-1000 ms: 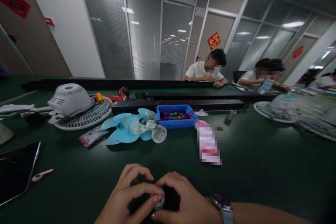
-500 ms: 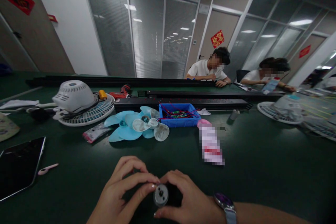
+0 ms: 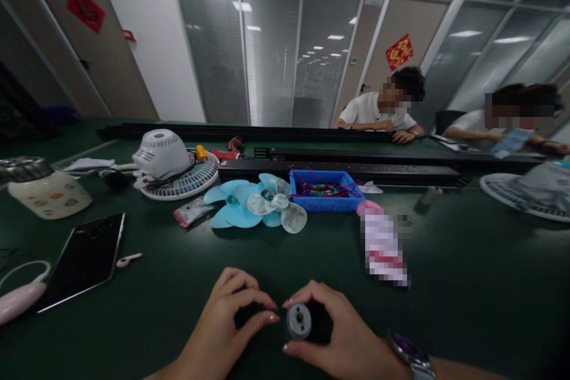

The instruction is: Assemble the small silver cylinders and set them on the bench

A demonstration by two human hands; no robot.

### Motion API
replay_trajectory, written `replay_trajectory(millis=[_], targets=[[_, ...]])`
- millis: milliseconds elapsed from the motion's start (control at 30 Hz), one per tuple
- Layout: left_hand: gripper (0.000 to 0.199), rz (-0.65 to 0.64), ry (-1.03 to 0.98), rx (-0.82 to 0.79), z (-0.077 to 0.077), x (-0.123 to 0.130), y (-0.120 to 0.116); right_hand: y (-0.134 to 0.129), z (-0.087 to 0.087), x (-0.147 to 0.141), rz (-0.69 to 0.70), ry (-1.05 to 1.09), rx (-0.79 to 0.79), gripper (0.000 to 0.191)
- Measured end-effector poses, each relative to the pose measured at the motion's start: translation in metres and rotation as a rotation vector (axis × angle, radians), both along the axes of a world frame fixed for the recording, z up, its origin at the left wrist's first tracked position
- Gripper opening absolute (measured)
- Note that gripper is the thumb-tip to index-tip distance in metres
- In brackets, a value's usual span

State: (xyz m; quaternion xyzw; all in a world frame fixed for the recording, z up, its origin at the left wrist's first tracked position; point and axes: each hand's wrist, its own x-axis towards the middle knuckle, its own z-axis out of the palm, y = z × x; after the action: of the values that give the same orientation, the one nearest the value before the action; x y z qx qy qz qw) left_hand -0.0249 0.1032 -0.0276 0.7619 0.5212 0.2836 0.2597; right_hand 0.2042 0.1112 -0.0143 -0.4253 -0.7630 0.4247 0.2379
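Note:
A small round metal motor is in my right hand, its grey end face with a centre hole turned toward me. Thumb below and forefinger above, my right hand grips its sides. Just left of the motor is my left hand, thumb and forefinger brought together in a pinch, apart from the motor by a small gap. Whatever might be between those fingertips is too small to make out. Both hands are low over the dark green table.
Beyond my hands lie light-blue fan blades, a blue bin of wired parts and a pink-and-white packet. Leftward are a tablet, a jar and a fan. Another metal cylinder stands right. Two people sit across.
My left fingertips have come away from the motor's edge, leaving a gap. The view has turned left, bringing the jar into sight. My right hand keeps its grip.

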Motion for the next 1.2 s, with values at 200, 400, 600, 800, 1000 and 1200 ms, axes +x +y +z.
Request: replay_trajectory(millis=[200, 400, 600, 800, 1000, 1200], targets=[[0.005, 0.010, 0.026, -0.071, 0.0036, 0.0016, 0.0009, 0.0005, 0.0006, 0.0000, 0.005, 0.006, 0.012, 0.038], [0.004, 0.018, 0.041, -0.048, 0.0029, 0.0014, 0.0022, 0.0013, 0.0011, 0.0001, 0.012, 0.003, 0.018, 0.038], [0.016, 0.011, -0.017, -0.022, 0.0068, 0.0013, 0.0004, 0.0008, 0.0011, 0.0006, 0.021, 0.020, 0.016, 0.039], [0.033, 0.035, -0.080, -0.063, 0.0053, 0.0021, -0.0023, 0.0020, 0.0017, 0.0001, 0.020, 0.010, 0.019, 0.038], [0.036, 0.009, -0.068, -0.076, 0.0025, 0.0020, -0.0014, 0.0021, -0.0004, 0.0006, 0.029, 0.017, 0.035, 0.039], [0.032, 0.018, -0.070, -0.060, 0.0039, 0.0030, -0.0020, 0.0009, 0.0006, 0.0007, 0.029, 0.016, 0.036, 0.037]])
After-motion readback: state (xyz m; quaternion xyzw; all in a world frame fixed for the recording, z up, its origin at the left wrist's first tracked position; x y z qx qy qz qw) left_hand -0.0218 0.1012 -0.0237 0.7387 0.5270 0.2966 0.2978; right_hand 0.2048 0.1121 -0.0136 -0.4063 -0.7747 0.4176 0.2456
